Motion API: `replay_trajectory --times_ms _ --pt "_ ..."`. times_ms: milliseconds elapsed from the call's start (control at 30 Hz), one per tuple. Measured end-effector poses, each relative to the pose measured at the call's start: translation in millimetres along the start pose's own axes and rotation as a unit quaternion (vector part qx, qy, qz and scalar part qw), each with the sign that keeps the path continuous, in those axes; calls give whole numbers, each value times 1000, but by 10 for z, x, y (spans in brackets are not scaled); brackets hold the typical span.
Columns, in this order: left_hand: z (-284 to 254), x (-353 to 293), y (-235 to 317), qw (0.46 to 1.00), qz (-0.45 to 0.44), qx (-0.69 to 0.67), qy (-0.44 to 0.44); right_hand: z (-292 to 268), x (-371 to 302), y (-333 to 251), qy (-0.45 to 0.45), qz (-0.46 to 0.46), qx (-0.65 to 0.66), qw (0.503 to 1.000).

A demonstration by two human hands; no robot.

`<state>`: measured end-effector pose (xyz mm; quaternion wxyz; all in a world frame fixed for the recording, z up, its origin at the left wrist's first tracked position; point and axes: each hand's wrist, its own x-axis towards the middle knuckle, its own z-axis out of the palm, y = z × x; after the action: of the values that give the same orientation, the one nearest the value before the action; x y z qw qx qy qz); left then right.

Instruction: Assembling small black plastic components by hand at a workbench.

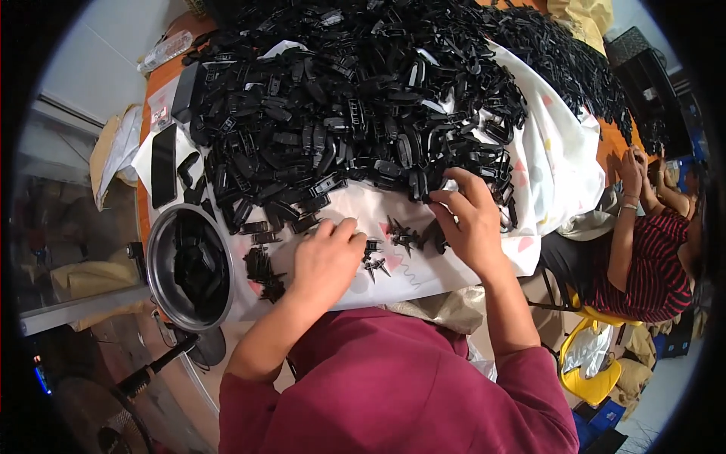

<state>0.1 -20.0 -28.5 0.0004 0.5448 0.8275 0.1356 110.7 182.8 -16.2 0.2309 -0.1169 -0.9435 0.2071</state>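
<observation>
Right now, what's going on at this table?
One person is handling black plastic parts with both bare hands. The right hand is at the near edge of a big heap of black parts; the left hand is beside small pronged pieces on the white cloth. Whether either grips anything is unclear. A metal bowl on the left holds more dark parts. A person in a striped top sits to the right.
</observation>
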Motion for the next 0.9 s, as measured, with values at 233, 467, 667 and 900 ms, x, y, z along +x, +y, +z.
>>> replay_trajectory --times_ms 233,467,667,900 --pt "-142 141 20 937 -175 -299 -39 192 -89 10 49 170 347 921" --pt "-9 109 -116 691 -173 -699 -64 181 3 -19 -2 356 715 602" --pt "-4 138 -75 819 -211 -533 -41 233 -18 -37 -105 395 777 479" --pt "-72 59 -205 702 -298 -647 23 293 9 -30 -28 55 204 977"
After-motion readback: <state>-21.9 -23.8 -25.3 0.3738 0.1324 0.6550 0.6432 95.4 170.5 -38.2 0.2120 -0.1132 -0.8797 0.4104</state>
